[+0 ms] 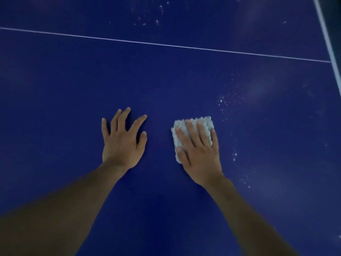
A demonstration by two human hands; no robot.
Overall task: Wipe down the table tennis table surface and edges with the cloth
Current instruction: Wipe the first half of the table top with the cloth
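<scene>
The dark blue table tennis table (55, 85) fills the view. A small folded white cloth (204, 124) lies flat on it right of centre. My right hand (198, 150) presses down on the cloth with straight, spread fingers, covering its near half. My left hand (122, 140) rests flat on the bare surface to the cloth's left, fingers spread, holding nothing.
A thin white line (166, 44) runs across the table beyond my hands. The white-striped table edge (327, 39) runs down the far right. White dust specks (226, 106) lie scattered right of the cloth, and more specks (153, 17) lie at the top.
</scene>
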